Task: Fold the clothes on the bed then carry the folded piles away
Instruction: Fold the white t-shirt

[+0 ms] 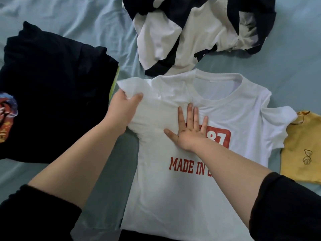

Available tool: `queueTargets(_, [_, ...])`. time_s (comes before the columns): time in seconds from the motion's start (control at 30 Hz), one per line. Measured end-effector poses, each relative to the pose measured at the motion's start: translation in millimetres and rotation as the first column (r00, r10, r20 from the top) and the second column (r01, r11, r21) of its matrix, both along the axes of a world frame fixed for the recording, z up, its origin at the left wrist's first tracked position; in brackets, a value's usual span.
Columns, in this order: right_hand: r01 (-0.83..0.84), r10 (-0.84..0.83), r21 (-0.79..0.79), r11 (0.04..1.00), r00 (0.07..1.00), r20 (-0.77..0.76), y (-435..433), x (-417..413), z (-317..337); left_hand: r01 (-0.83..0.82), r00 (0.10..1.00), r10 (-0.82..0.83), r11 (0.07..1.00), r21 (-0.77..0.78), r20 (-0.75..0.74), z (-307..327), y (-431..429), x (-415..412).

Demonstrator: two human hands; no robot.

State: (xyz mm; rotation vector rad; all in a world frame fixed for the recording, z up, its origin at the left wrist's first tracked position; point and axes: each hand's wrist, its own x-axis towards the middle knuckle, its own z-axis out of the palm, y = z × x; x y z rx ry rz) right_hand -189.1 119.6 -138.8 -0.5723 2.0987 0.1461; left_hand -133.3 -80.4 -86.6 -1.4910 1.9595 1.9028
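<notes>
A white T-shirt with red print lies face up, spread flat on the pale blue bed sheet in front of me. My left hand grips its left sleeve, thumb over the cloth and fingers tucked under it. My right hand presses flat on the shirt's chest, fingers spread and straight, partly covering the red number patch.
A dark folded garment with a colourful print lies to the left, a lime-green edge showing under it. A crumpled black-and-white garment sits beyond the shirt. A small yellow top lies at the right edge.
</notes>
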Motion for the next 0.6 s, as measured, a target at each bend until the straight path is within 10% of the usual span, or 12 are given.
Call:
queueTargets(0.1, [0.001,-0.001,0.009,1.0,1.0,0.007,-1,0,1,0.041,0.999,-0.042,0.919,-0.392,0.006,9,-10,5])
queueTargets(0.27, [-0.004,0.004,-0.001,1.0,1.0,0.015,-1,0,4,0.059,0.985,0.052,0.79,-0.611,0.163,8,-17,7])
queueTargets(0.4, [-0.011,0.011,0.001,1.0,1.0,0.002,-1,1,3,0.309,0.951,-0.169,0.492,-0.814,0.258,0,16,8])
queueTargets(0.5, [-0.017,0.019,0.037,0.999,0.999,-0.036,-1,2,0,0.651,0.698,-0.602,0.31,-0.693,0.387,-32,53,23])
queueTargets(0.6, [-0.01,0.01,0.02,1.0,1.0,-0.026,-1,1,-6,0.847,0.515,-0.6,0.245,-0.472,0.612,-68,31,47])
